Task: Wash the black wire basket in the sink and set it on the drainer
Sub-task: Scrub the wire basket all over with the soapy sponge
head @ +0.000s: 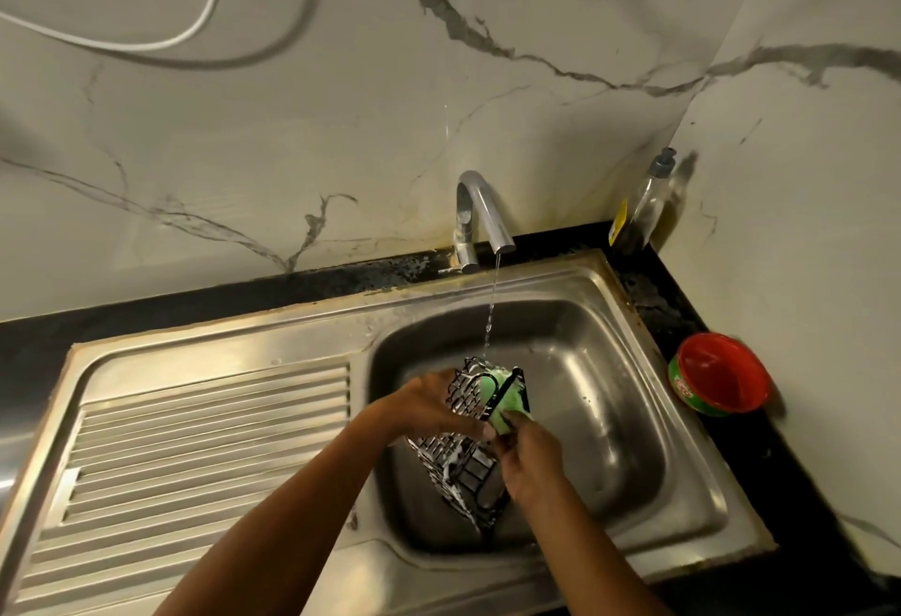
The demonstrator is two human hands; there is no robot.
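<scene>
Head view looks down on a steel sink (634, 420) with its ribbed drainer (209, 425) to the left. The black wire basket (463, 464) is held tilted inside the basin, above the floor of the sink, one end up near the thin stream of water (490, 318) falling from the tap (480, 215). The left hand (429, 408) has its grip closed around the basket's upper side, likely to steady it and turn its wires toward the scrubbing. The right hand (524, 459) has its grip closed on a green sponge (507, 403), which is pressed against the basket's upper end; white suds cling to the lower wires. Holding the basket over the basin keeps foam and water draining into the sink rather than onto the tabletop (682, 318).

I judge the washing to be midway: soaping in hand, rinsing and the move to the drainer not yet done.

Around it, a red tub (719, 374) sits on the dark tabletop just right of the sink rim, and a clear bottle (646, 206) stands in the back corner. A white cable (195, 25) hangs on the marble wall. The drainer is bare, so nothing blocks the way left; only the low ridge between basin and drainer must be cleared.
</scene>
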